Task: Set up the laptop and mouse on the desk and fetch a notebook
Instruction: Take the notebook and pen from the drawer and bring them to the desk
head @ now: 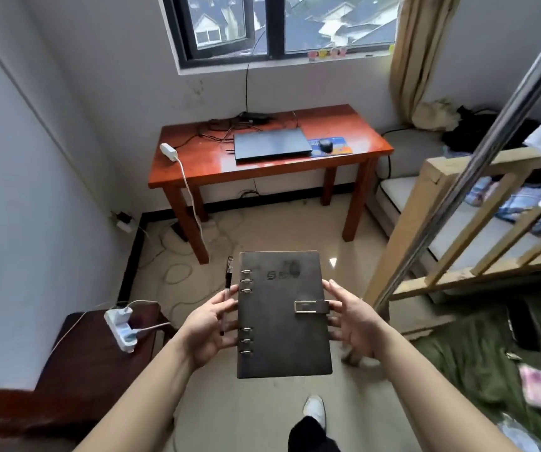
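Holding notebook [284, 314] flat at 6 o'clock, btwn both hands, prob. for carrying to desk [197, 171] at 12. Gripped at spine side by L hand [207, 327], fingers curled, pen [229, 272] pinched alongside. Steadied at clasp edge by R hand [354, 324], fingers spread. On desk: closed laptop [270, 145], mouse [326, 146] at its 3. Judged hazards en route: floor cables [178, 272] at 10, bed frame [425, 223] at 3.

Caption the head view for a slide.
Left hand grips notebook and pen, right hand at its edge; closed laptop, mouse on desk.
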Demonstrator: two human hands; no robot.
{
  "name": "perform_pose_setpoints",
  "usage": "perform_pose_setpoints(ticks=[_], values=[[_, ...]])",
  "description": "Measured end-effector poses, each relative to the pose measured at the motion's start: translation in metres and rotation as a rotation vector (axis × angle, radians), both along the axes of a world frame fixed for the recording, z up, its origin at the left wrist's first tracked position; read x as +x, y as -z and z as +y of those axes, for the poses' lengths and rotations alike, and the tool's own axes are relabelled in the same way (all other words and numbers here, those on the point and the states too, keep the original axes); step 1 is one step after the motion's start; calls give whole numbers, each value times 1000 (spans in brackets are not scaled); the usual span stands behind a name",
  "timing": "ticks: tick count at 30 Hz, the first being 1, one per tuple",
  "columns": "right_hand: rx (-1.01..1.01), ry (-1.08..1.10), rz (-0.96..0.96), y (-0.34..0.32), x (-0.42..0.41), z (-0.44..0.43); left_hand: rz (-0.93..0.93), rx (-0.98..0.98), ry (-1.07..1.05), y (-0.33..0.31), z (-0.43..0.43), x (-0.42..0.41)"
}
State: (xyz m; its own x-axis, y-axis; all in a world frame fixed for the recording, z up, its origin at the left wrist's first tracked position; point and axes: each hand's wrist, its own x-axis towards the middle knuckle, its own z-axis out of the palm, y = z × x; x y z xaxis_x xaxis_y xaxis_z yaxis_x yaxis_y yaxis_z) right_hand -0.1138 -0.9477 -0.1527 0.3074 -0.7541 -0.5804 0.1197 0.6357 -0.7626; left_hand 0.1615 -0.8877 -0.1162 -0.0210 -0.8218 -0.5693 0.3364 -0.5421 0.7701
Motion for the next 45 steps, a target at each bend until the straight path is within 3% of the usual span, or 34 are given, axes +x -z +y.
perform_pose_setpoints(ticks=[14,22,28,36,45], values=[[-25,-53,-31,-44,35,-340,-28,-24,-97,-34,-326,28],[-47,25,44,-46,75,-547,-14,-66,-9,-21,-551,64],[-85,98,42,-71,79,-680,-36,-79,99,-51,-709,73],[-63,197,52,-64,24,-818,-62,-72,191,-49,-872,17],[-11,97,113,-43,-87,-1001,-88,5,110,-20,-1037,-110]])
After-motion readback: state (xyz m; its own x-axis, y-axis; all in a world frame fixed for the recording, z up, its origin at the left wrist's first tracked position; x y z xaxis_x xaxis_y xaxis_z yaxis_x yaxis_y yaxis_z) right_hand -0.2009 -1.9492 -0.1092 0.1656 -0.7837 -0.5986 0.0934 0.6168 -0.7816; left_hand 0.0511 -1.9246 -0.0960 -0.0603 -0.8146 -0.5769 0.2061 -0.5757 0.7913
